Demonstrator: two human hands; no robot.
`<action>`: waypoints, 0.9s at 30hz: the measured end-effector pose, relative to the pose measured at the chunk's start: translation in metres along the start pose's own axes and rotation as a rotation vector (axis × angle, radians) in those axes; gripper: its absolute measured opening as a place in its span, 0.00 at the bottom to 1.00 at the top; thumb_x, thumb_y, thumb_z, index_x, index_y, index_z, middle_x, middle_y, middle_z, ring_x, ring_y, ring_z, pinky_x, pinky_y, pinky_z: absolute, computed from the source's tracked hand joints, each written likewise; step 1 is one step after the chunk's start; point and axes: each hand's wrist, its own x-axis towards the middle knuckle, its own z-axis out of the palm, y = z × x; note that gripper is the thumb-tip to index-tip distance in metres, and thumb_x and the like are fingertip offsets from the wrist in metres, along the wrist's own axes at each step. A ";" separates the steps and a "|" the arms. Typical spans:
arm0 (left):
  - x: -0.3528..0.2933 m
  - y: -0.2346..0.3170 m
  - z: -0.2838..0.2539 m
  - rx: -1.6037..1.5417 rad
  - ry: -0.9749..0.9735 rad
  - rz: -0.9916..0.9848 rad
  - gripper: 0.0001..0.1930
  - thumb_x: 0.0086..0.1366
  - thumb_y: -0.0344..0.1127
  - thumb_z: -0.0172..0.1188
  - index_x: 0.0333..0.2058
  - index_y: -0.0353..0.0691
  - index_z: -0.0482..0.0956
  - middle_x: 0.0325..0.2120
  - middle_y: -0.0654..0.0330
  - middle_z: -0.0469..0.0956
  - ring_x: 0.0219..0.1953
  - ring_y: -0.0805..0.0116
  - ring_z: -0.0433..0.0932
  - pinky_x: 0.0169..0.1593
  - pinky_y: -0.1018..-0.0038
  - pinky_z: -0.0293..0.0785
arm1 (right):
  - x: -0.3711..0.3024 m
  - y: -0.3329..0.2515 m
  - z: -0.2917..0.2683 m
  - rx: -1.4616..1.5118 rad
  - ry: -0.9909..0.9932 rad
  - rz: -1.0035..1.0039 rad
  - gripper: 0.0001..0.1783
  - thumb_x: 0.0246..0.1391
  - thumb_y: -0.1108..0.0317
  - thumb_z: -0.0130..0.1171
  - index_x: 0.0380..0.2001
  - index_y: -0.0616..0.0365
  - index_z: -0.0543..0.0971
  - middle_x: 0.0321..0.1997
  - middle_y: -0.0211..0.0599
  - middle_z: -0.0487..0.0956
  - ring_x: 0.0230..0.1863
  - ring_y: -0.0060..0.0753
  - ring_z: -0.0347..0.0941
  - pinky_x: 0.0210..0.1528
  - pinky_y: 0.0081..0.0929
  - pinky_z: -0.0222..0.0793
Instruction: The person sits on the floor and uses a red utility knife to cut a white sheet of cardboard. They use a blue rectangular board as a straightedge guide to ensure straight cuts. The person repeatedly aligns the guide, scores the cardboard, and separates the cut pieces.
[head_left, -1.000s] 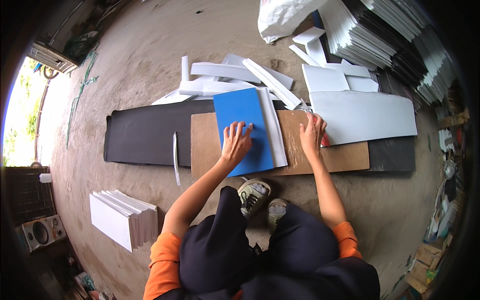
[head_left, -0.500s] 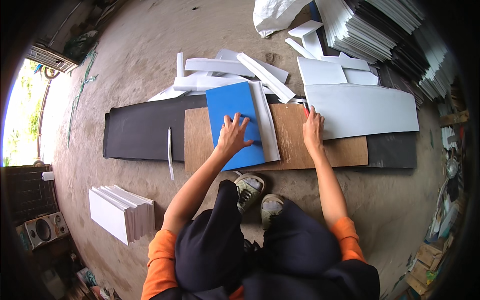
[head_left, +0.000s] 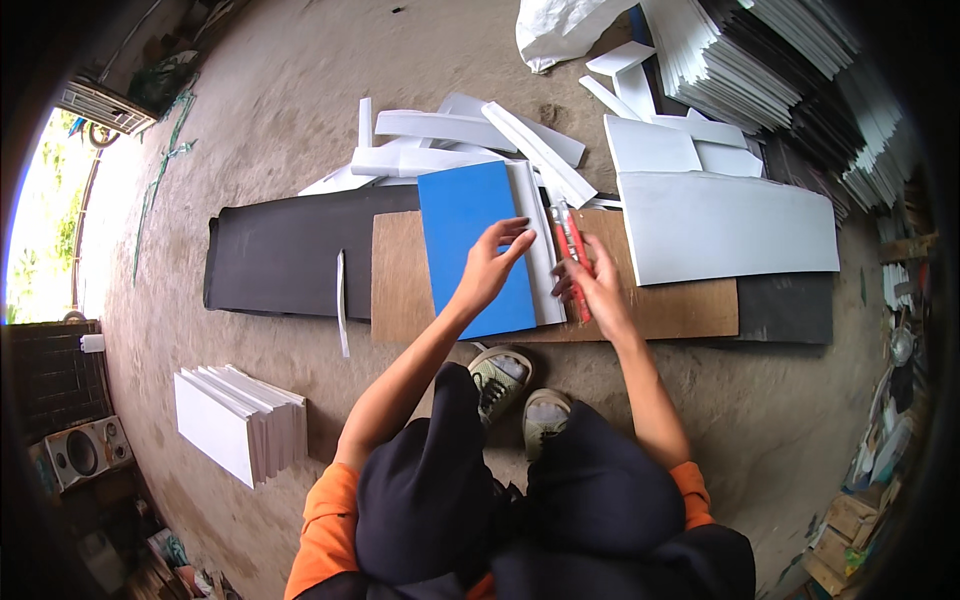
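Note:
A blue rectangular board [head_left: 470, 280] lies on a white sheet [head_left: 540, 245], whose right side shows past the blue edge. Above the blue board's right part hovers my left hand [head_left: 492, 258], its fingers bent and apart with nothing in them. My right hand [head_left: 598, 288] is closed on a red utility knife [head_left: 572, 240], right of the white sheet. Motion blurs the knife and fingers somewhat. Beneath these lies a brown wooden board [head_left: 680, 308], on top of a long black sheet [head_left: 290, 255].
White offcuts [head_left: 440, 125] lie beyond the boards. A large white sheet [head_left: 730, 225] rests at the right. White panels [head_left: 240, 425] stand grouped at the lower left. Tall stacks of sheets [head_left: 740, 80] and a white sack [head_left: 565, 30] are at the back right.
My left hand has lifted off the blue board and shifted right. My right hand has brought the utility knife left and nearer, from the large white sheet to beside the blue board.

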 end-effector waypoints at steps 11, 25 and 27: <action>-0.005 0.023 -0.007 -0.497 -0.047 -0.104 0.11 0.59 0.39 0.57 0.31 0.34 0.76 0.25 0.65 0.76 0.29 0.82 0.71 0.33 0.82 0.68 | -0.010 -0.003 0.035 -0.211 -0.078 0.082 0.27 0.54 0.46 0.48 0.19 0.61 0.72 0.09 0.24 0.65 0.11 0.16 0.62 0.13 0.17 0.56; -0.008 0.037 -0.008 -0.660 0.098 -0.125 0.14 0.64 0.38 0.50 0.35 0.32 0.77 0.27 0.65 0.76 0.31 0.81 0.72 0.38 0.79 0.72 | -0.026 -0.024 0.041 -0.092 -0.293 -0.059 0.14 0.60 0.65 0.39 0.46 0.60 0.63 0.18 0.27 0.65 0.15 0.16 0.60 0.17 0.16 0.56; -0.006 0.038 -0.008 -0.682 0.103 -0.118 0.14 0.64 0.38 0.50 0.36 0.33 0.77 0.27 0.64 0.77 0.31 0.81 0.72 0.37 0.80 0.71 | -0.026 -0.025 0.040 -0.047 -0.374 -0.055 0.16 0.60 0.68 0.38 0.51 0.59 0.59 0.20 0.28 0.64 0.17 0.16 0.59 0.19 0.15 0.57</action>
